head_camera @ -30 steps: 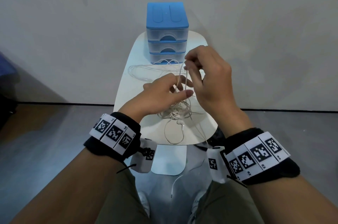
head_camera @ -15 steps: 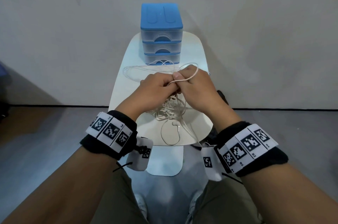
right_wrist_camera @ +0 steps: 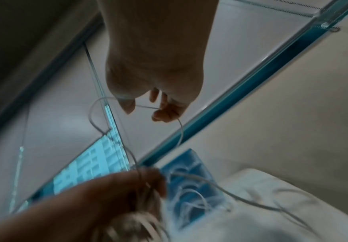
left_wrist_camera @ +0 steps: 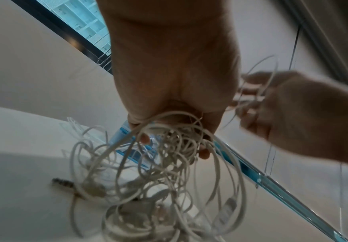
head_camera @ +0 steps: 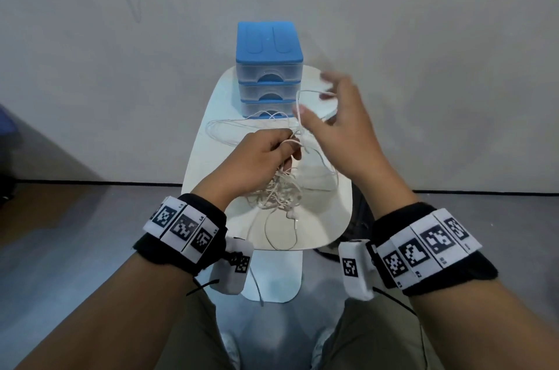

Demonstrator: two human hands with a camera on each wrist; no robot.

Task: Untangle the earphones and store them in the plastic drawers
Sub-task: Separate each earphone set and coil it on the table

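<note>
A tangled bunch of thin white earphone cables (head_camera: 279,191) hangs from the left hand (head_camera: 257,158) over the near half of a small white oval table (head_camera: 329,227). The left hand's fingers are curled round the top of the knot; in the left wrist view the clump (left_wrist_camera: 169,172) spills down from the closed fingers, with a dark metal jack plug (left_wrist_camera: 62,181) lying on the table top and an inline remote dangling low in the tangle. Some of the bunch rests on the table, and a loose loop of cable trails toward the near edge.

The right hand (head_camera: 341,127) is raised just beyond and to the right of the left one, fingers partly spread and blurred. A single strand runs up from the knot and loops over them. In the right wrist view that strand (right_wrist_camera: 148,107) passes between the thumb tip and a bent finger (right_wrist_camera: 164,113), so it seems to be lightly pinched, though the blur makes the hold hard to confirm.

More white cable lies in long flat loops (head_camera: 230,127) on the table beyond the hands, reaching the foot of the small plastic drawer unit with a blue lid and three clear drawers (head_camera: 269,76). The unit stands at the far end of the table against a pale wall, and all three drawers look closed
</note>
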